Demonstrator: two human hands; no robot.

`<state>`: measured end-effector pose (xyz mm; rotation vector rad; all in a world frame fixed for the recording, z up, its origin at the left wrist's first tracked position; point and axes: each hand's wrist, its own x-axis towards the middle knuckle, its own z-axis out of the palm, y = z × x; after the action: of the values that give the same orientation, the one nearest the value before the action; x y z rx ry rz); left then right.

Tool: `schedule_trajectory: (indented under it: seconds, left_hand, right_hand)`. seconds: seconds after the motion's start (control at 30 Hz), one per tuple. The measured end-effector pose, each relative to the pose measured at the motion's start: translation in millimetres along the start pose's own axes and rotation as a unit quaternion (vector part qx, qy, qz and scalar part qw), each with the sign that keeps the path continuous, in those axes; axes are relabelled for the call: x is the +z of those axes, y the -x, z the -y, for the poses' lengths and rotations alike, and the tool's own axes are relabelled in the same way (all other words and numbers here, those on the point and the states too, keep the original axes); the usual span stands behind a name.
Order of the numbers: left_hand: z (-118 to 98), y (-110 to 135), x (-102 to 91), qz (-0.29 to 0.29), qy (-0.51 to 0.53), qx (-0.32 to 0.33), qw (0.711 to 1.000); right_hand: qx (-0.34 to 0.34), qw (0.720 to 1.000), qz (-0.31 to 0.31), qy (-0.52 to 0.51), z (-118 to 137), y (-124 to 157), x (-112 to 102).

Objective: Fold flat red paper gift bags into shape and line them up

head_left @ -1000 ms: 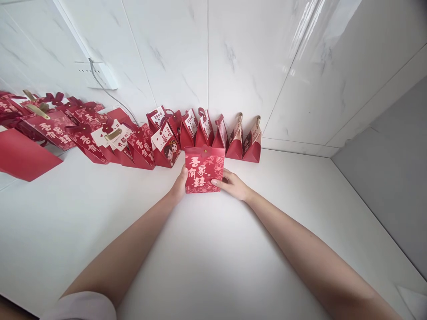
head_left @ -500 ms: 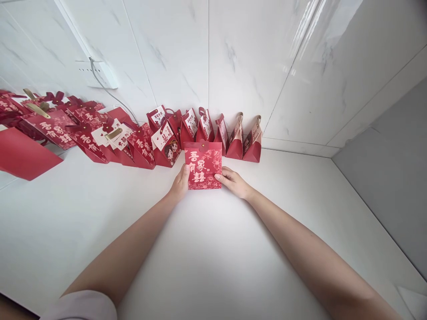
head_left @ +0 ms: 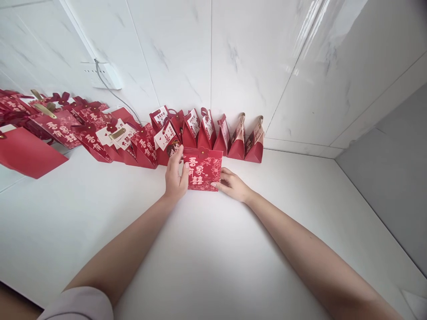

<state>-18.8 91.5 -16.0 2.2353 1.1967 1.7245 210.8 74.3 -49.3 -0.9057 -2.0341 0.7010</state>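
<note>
A red gift box [head_left: 204, 171] with pink lettering, a flower print and a scalloped flap with a small gold dot stands on the white tabletop. My right hand [head_left: 233, 184] grips its right edge, thumb on the front panel and fingers around the side. At the left edge is my left hand [head_left: 176, 178], its fingers stretched upward near the top corner and apart from the thumb, which touches the front. Just behind, a row of red triangular gift boxes [head_left: 222, 140] with ribbon loops stands along the wall.
On the left, more red gift boxes [head_left: 63, 129] with tags and ribbons crowd together. A plain red box panel [head_left: 31, 153] lies in front of them. Above is a wall socket [head_left: 106, 75] with a grey cable hanging down behind the boxes. Marbled tiles [head_left: 247, 58] back the white tabletop [head_left: 213, 249].
My left hand has loosened from the left edge, its fingers now raised and stretched out. The box tilts slightly differently, and my right hand keeps its grip. The view has shifted slightly.
</note>
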Motion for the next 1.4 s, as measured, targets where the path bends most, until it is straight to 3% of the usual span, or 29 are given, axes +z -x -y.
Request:
schedule_trajectory:
  seconds: [0.33, 0.63, 0.83, 1.23, 1.3, 1.4]
  left_hand:
    - [-11.8, 0.0, 2.3, -0.006, 0.027, -0.065, 0.998]
    - [-7.2, 4.7, 3.5, -0.015, 0.025, -0.063, 0.998]
    - [-1.4, 10.0, 4.9, -0.003, -0.023, -0.021, 1.000]
    - [2.6, 13.2, 7.9, -0.008, 0.009, -0.053, 0.999]
    - [3.0, 13.6, 8.1, 0.009, 0.030, -0.074, 0.997]
    - [4.0, 13.1, 8.4, 0.090, 0.102, -0.179, 0.974]
  right_hand:
    - [0.012, 1.000, 0.008, 0.007, 0.3, -0.1, -0.9]
    - [0.001, 1.000, 0.008, 0.004, -2.7, -0.3, -0.8]
    - [0.010, 1.000, 0.014, 0.001, -2.3, -0.1, -0.7]
    - [0.012, 1.000, 0.011, -0.009, -2.5, 0.4, -1.5]
    - [0.017, 1.000, 0.008, -0.023, -2.3, 0.2, -1.0]
    - [0.044, 0.997, -0.010, -0.062, -2.3, -1.1, -0.6]
